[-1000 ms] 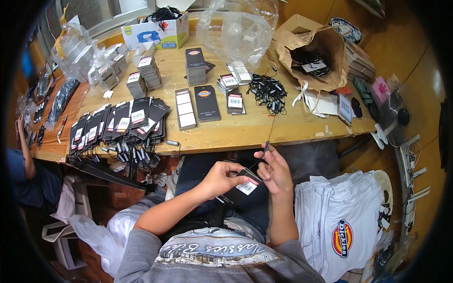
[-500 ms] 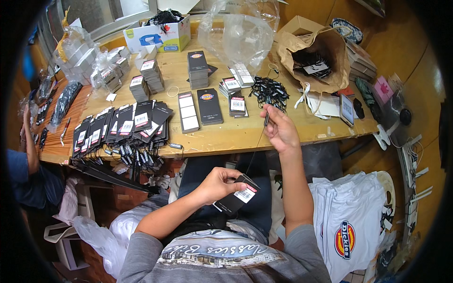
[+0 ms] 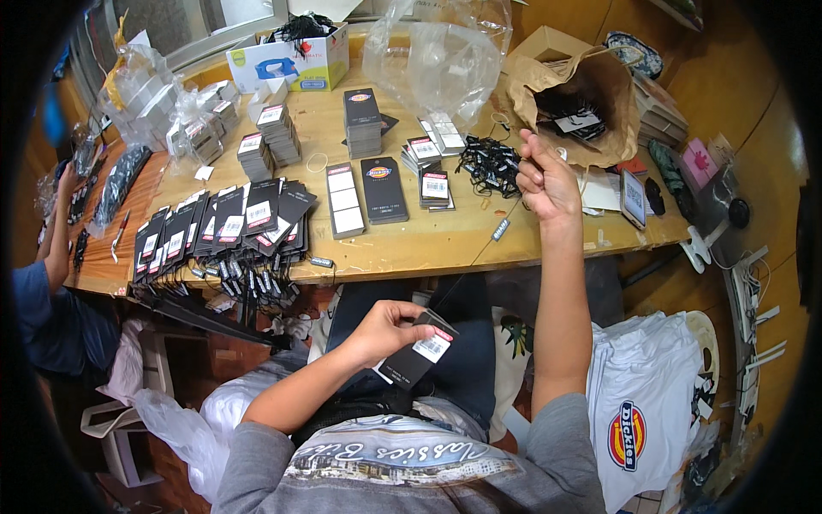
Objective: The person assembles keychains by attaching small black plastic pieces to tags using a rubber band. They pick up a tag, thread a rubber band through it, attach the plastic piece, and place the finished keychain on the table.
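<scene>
Clearly, the left hand [image 3: 387, 332] pinches a black rectangular card tag [image 3: 404, 363] with a white label [image 3: 431, 345] over dark trousers [image 3: 469, 319], thumb against curled fingers partly hidden beneath. A thin black cord [image 3: 467, 272] runs taut to the right hand [image 3: 550, 182], whose curled fingers hold and conceal its end.

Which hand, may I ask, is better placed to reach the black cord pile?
Probably the right hand: it hovers beside the black cord pile, while the left hand, nearer the body, grips a black tag.
</scene>
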`<action>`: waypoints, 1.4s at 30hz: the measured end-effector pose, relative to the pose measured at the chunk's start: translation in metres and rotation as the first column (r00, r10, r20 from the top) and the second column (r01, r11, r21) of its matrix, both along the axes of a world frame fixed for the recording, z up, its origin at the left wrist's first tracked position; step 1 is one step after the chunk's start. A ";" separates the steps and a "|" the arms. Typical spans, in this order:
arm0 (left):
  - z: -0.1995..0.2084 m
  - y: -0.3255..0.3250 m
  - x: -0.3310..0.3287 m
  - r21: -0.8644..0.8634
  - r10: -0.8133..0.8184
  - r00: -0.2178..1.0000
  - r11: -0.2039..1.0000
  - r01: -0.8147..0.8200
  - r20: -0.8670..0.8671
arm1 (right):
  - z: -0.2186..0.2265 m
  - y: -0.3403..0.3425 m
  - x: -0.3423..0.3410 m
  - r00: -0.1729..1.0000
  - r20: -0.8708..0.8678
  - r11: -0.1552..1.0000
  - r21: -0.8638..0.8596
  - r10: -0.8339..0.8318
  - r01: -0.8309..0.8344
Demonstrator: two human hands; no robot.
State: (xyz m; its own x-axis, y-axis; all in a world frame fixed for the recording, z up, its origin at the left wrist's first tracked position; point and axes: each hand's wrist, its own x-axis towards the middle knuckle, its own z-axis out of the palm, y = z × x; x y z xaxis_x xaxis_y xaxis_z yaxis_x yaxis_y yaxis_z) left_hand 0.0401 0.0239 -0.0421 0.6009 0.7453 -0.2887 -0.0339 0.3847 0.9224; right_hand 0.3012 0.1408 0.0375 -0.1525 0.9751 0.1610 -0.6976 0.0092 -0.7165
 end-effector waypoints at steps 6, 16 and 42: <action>-0.010 0.002 -0.012 0.081 0.124 0.991 0.989 -0.127 0.050 | 0.020 -0.002 -0.012 -0.401 0.903 0.971 0.213 -0.154 0.106; -0.001 0.000 -0.005 -0.193 0.150 0.913 0.978 -0.080 0.380 | 0.057 -0.037 -0.014 -0.158 0.848 0.820 0.529 -0.506 0.217; 0.025 -0.012 0.001 0.866 0.534 0.826 0.311 -0.391 0.181 | -0.051 -0.144 -0.121 0.837 0.433 0.938 0.238 -0.336 0.254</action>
State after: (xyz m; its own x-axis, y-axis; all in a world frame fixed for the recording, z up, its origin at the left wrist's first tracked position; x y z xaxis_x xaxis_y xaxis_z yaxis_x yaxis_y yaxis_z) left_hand 0.0407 0.0124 -0.0169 0.0874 0.7798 0.6199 0.1957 -0.6236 0.7568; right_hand 0.1806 -0.0029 -0.0137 0.0418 0.9512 0.3059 -0.2335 0.3070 -0.9226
